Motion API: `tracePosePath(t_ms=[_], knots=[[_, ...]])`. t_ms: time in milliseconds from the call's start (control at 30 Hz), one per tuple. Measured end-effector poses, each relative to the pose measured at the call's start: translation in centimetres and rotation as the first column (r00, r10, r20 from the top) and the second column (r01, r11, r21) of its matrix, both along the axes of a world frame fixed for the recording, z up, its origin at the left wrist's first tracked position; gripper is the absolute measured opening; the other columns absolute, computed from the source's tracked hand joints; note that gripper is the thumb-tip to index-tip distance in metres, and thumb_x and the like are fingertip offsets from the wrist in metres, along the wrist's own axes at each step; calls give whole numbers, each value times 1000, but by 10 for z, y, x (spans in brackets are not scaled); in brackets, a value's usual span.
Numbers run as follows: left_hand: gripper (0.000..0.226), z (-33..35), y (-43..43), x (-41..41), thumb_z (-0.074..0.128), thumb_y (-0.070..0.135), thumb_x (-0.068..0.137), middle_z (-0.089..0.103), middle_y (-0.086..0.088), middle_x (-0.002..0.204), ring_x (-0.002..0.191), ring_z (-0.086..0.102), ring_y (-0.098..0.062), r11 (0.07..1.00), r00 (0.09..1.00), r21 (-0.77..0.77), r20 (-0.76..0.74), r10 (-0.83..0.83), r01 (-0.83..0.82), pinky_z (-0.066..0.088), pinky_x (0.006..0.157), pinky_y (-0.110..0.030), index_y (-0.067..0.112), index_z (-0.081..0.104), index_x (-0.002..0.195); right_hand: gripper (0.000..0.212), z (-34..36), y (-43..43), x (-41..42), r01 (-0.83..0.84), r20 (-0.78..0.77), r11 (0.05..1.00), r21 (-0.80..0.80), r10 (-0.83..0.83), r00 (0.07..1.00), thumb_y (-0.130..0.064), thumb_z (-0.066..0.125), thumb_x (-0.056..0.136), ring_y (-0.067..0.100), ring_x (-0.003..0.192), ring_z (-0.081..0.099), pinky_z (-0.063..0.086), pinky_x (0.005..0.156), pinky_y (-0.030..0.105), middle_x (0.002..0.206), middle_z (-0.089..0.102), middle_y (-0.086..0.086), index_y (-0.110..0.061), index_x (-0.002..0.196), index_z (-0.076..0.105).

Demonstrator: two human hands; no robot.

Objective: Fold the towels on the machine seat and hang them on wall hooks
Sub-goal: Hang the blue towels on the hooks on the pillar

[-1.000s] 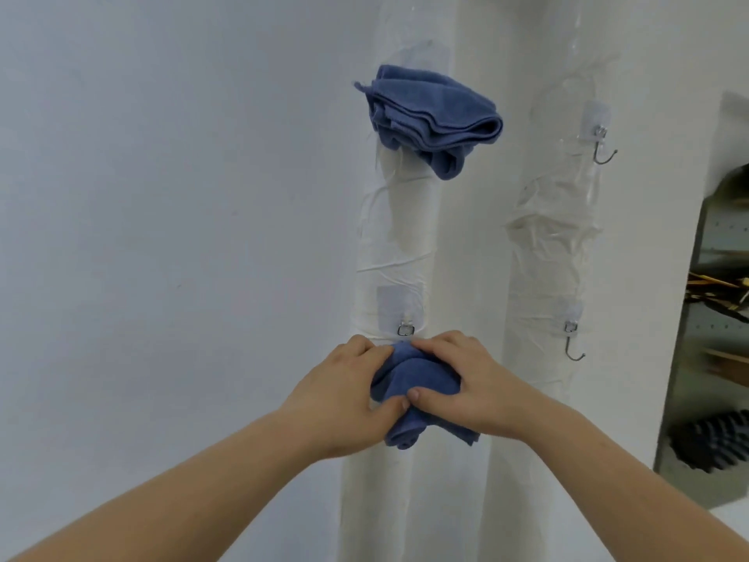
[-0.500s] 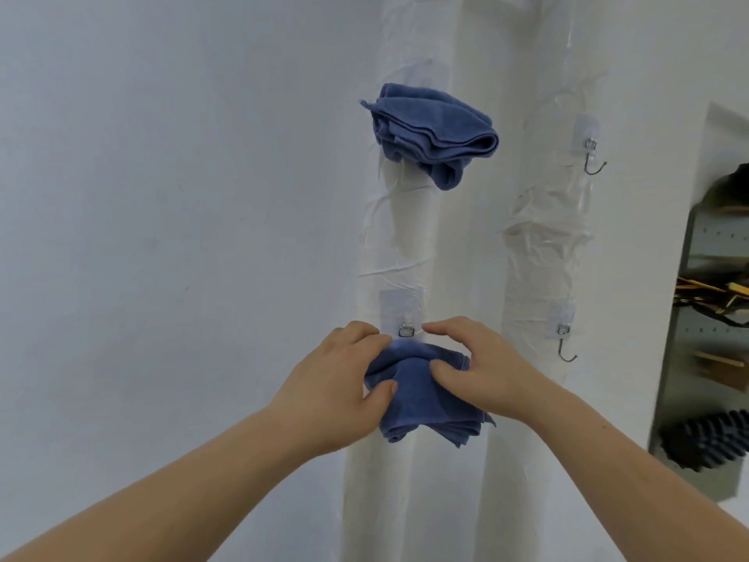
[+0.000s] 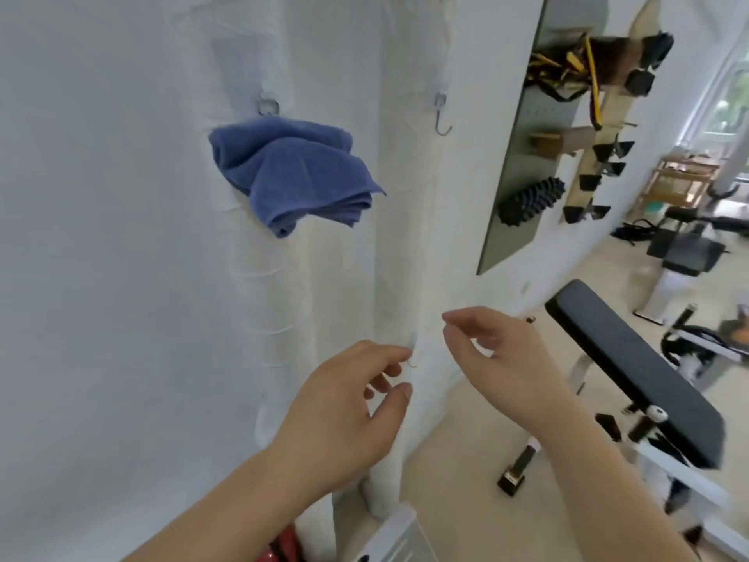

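Observation:
A folded blue towel (image 3: 298, 176) hangs against the white wrapped wall, just below a metal hook (image 3: 267, 106). To its right a second hook (image 3: 442, 122) is bare. Both my hands are below the towel and apart from it. My left hand (image 3: 344, 419) is raised with loosely curled fingers and holds nothing. My right hand (image 3: 498, 358) is beside it, thumb and fingers relaxed, also holding nothing. The black padded machine seat (image 3: 632, 379) slopes at the right with no towel on its visible part.
A wall rack (image 3: 523, 164) with a black spiky roller, straps and black handles hangs to the right of the hooks. More gym machines and a wooden shelf stand on the beige floor at the far right. A white wrapped pipe runs down behind my hands.
Both hands have let go of the blue towel, which stays hanging by the hook. My hands have dropped below it, and the view has swung right to the bench.

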State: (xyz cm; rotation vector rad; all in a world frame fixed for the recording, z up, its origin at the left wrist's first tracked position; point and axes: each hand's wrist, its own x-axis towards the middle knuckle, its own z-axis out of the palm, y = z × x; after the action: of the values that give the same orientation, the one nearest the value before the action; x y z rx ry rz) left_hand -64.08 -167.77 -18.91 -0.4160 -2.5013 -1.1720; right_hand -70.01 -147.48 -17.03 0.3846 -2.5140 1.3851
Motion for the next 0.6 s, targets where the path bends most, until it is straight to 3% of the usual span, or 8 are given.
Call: tracePosePath(t_ms=[67, 167, 300, 400, 467, 533, 600], knots=[[30, -34, 20, 8, 68, 29, 94, 66, 22, 104, 96, 63, 1, 997, 986, 45, 150, -74, 68, 52, 79, -15, 40, 66, 122, 13, -40, 21, 31, 65, 140, 995, 70, -74, 987, -31, 66, 96, -12, 90, 65, 45, 75, 7, 93, 74, -23, -36, 105, 73], [33, -91, 55, 32, 68, 33, 93, 67, 22, 104, 91, 64, 3, 982, 911, 85, 367, -187, 167, 55, 85, -22, 40, 64, 125, 12, -105, 54, 93, 182, 317, 968, 175, -231, 920, -35, 64, 96, -10, 84, 65, 45, 71, 8, 87, 73, -22, -37, 105, 72], [42, -161, 109, 90, 64, 35, 94, 63, 22, 108, 90, 62, 1, 925, 711, 82, 616, -341, 372, 55, 89, -25, 37, 58, 136, 17, -169, 95, 197, 318, 513, 915, 249, -403, 758, -38, 60, 99, -5, 87, 65, 46, 71, 9, 93, 71, -18, -36, 112, 70], [40, -193, 146, 147, 62, 33, 97, 61, 21, 109, 88, 62, 1, 859, 564, 101, 715, -414, 502, 49, 77, -12, 35, 55, 137, 16, -201, 123, 277, 461, 593, 850, 253, -513, 620, -38, 60, 98, -6, 87, 65, 46, 69, 8, 94, 71, -19, -36, 111, 70], [36, -209, 164, 186, 62, 32, 98, 61, 20, 109, 88, 63, 0, 812, 461, 121, 771, -440, 572, 47, 76, -11, 39, 54, 133, 12, -220, 143, 330, 543, 600, 793, 275, -583, 548, -37, 59, 98, -5, 84, 65, 45, 71, 10, 91, 71, -17, -37, 103, 70], [32, -226, 179, 227, 63, 33, 97, 62, 20, 108, 91, 64, -3, 765, 338, 143, 835, -435, 628, 51, 81, -16, 44, 54, 126, 13, -239, 161, 387, 610, 618, 734, 300, -636, 462, -34, 58, 98, -6, 80, 63, 44, 69, 13, 83, 70, -16, -38, 89, 67], [34, -243, 190, 263, 64, 35, 95, 63, 21, 109, 93, 65, -3, 716, 257, 131, 877, -406, 686, 52, 86, -16, 44, 55, 126, 15, -256, 175, 443, 671, 647, 664, 330, -677, 352, -32, 58, 98, -3, 81, 64, 46, 71, 16, 82, 69, -14, -36, 87, 67]])
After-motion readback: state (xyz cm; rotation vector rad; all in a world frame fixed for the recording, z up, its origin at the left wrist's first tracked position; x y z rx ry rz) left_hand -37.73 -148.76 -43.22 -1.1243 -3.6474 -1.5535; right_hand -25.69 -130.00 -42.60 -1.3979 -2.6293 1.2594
